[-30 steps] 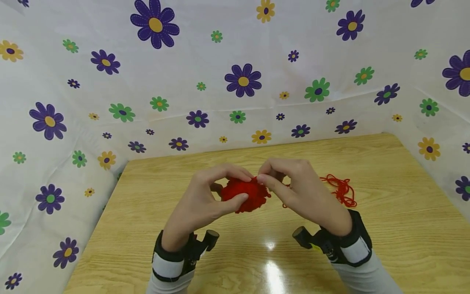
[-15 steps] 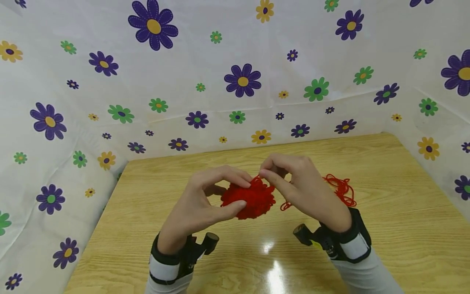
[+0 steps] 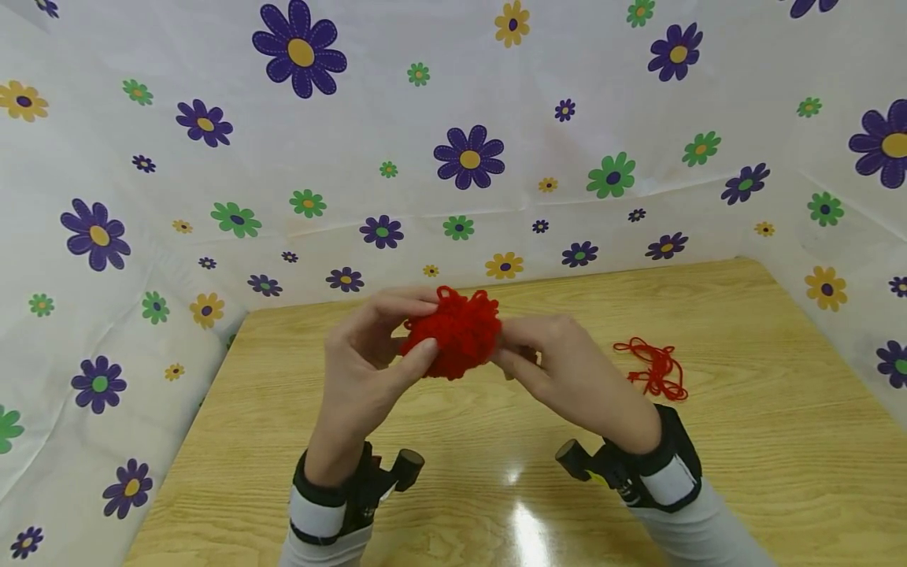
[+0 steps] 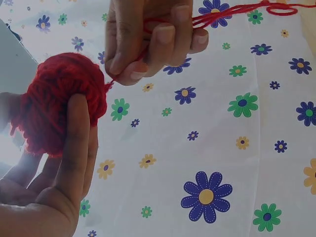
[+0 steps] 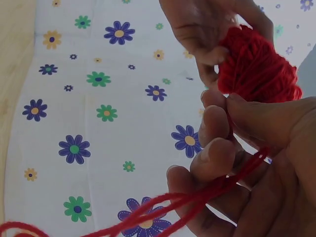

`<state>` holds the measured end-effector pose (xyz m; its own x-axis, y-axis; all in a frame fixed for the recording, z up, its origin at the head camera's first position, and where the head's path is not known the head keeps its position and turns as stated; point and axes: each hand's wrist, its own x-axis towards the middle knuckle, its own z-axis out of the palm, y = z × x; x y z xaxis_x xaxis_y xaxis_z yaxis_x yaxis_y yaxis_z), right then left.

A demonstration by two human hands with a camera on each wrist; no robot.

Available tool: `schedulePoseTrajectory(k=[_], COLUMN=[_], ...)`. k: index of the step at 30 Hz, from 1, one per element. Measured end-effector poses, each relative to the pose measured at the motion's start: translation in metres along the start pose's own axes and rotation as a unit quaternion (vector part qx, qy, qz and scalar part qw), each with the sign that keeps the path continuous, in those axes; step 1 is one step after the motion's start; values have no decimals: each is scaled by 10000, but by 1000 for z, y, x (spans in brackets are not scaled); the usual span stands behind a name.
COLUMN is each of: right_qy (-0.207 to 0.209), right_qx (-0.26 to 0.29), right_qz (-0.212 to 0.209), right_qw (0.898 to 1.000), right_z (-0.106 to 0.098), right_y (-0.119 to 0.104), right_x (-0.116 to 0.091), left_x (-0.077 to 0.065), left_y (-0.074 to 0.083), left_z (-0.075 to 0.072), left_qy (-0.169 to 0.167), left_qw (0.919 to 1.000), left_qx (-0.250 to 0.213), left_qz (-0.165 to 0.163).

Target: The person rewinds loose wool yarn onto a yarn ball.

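Note:
My left hand [image 3: 368, 354] holds a red yarn ball [image 3: 457, 335] above the table, thumb on the near side and fingers round the far side. Loops of yarn stick up from the ball's top. Just right of it, my right hand [image 3: 567, 366] pinches a strand of red yarn between thumb and forefinger. In the left wrist view that strand runs from the ball [image 4: 64, 98] to the pinching fingertips [image 4: 133, 72]. More yarn strands [image 5: 197, 197] pass through the curled fingers of the right hand and trail away, as the right wrist view shows.
A loose tangle of red yarn [image 3: 655, 368] lies on the wooden table [image 3: 744, 472] to the right of my right hand. White flower-printed cloth [image 3: 397, 94] rises behind the table and along both sides. A black strap with a camera is on each wrist.
The left hand has raised the yarn ball and shifted it slightly left, turning it so loops face upward. My right hand has moved from above the ball's edge down to its right side.

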<state>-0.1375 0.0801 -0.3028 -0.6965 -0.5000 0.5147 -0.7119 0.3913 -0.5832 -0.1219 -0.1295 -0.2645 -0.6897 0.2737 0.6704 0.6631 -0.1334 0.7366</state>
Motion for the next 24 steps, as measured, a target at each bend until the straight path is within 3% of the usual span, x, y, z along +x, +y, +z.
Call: schedulePoseTrajectory(k=[5,10,19,24], right_qy=[-184,-311,-405,-353], right_qx=[-117,-185,143,390], right_qz=[53,24,-148,-192], right_qw=[9997,9993,9990,9984], right_z=[3,3,-1,-5], right_y=[-5,-10,-15,-20], right_x=[-1,-2,-5,-5], left_x=[2,3,5,4], left_y=[-1,-5,-7,-8], left_z=[3,7,11,12], left_qy=[230,256,-315,-785], left_qw=[9993,9950,9737,9618], left_qx=[288,949,2228,2613], left_qz=[41,158,365,199])
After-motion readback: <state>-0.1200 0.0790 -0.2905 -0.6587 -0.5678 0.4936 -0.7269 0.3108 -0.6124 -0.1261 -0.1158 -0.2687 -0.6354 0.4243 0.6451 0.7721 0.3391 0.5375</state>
